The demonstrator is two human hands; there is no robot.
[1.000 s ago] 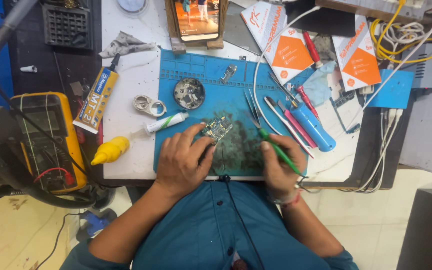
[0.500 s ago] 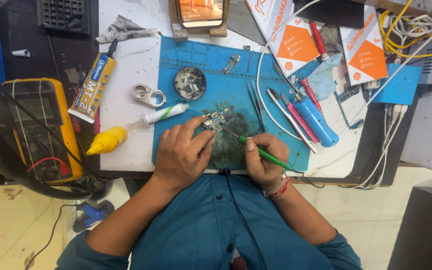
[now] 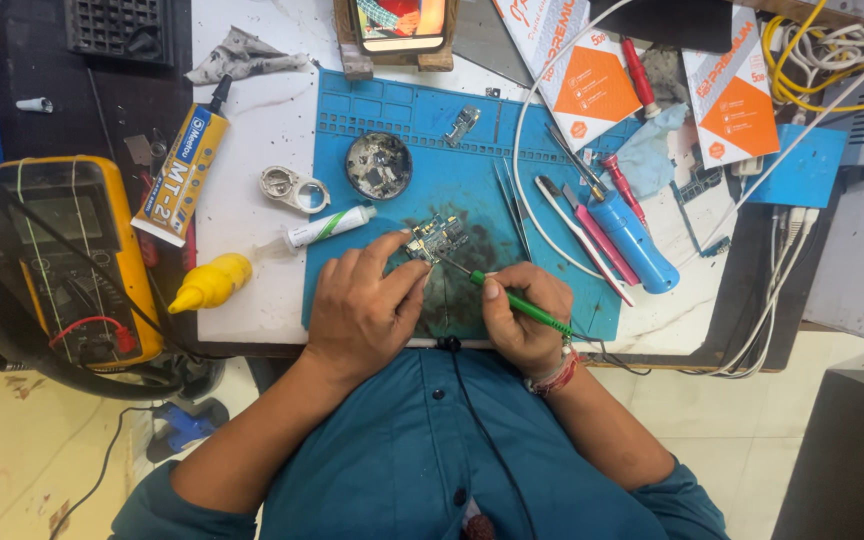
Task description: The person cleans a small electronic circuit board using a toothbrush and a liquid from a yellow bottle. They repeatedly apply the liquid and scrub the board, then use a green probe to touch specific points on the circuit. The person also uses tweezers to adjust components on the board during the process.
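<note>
while bent over the mat, left hand (image 3: 360,308) fingers pinching circuit board (image 3: 435,238), right hand (image 3: 522,322) clamped on green screwdriver (image 3: 512,297)

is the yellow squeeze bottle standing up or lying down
Lying down. The yellow squeeze bottle rests on its side on the white board, its nozzle pointing left toward the yellow multimeter, left of the blue mat.

Bare mat (image 3: 392,115) lay open above my board (image 3: 435,238). Tweezers (image 3: 514,205), white cable (image 3: 527,170) and blue driver (image 3: 632,240) crowded my right; small white tube (image 3: 330,227) and parts dish (image 3: 378,165) blocked my left.
</note>
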